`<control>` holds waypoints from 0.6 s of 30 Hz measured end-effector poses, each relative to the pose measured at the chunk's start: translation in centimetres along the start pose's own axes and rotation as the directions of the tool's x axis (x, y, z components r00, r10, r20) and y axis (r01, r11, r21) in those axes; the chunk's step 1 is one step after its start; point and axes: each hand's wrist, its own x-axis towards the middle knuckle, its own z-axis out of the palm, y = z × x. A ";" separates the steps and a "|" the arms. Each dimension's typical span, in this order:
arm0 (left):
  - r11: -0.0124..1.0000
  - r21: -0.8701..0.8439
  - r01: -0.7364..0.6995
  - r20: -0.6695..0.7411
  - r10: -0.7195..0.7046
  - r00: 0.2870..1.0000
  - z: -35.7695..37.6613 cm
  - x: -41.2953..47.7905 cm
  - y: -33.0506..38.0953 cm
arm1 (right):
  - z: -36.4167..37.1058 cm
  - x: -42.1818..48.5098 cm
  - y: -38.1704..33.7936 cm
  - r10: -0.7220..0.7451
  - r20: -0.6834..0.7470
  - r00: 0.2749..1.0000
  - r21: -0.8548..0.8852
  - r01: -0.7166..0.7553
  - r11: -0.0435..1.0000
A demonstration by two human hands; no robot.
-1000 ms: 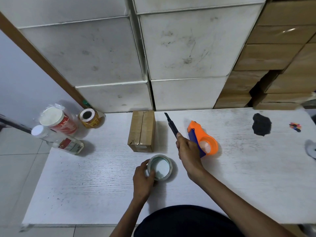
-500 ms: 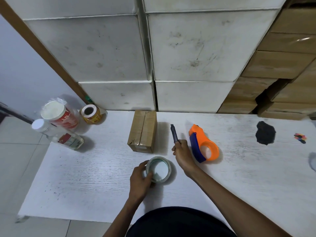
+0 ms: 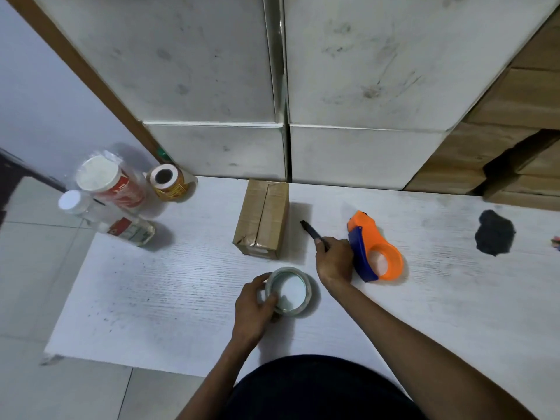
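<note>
White grainy surface [image 3: 181, 283], with a blocky brown cardboard box [image 3: 262, 222] at the back. A glossy orange plastic tape dispenser [image 3: 375, 250] sits right of it. Left hand [image 3: 254, 301] fingers curl round a clear tape roll [image 3: 289, 291] lying flat in front of the box. Right hand [image 3: 335, 262] fingers grip a slim dark tool [image 3: 312, 231].

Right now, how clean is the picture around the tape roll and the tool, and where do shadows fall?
Head view, wide-angle: distortion slants the table edges. Also head view: the tape roll in the left hand is sharp, the dark tool in the right hand slightly soft. The cardboard box casts a soft shadow to its right.
</note>
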 end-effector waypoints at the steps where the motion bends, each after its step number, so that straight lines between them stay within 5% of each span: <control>1: 1.000 -0.004 0.006 0.000 -0.006 1.000 0.0 -0.1 0.1 | -0.2 -0.1 -0.1 -0.030 -0.015 0.999 -0.047 0.029 0.998; 8: 1.000 -0.001 0.028 0.004 -0.028 1.000 -0.2 -0.5 0.7 | -0.7 0.0 -0.1 -0.304 0.070 0.950 -0.430 0.303 0.850; 18: 0.997 -0.047 0.060 -0.018 -0.061 0.998 -0.2 -1.2 1.6 | -2.0 -1.1 -0.5 -0.206 0.085 0.975 -0.220 0.220 0.950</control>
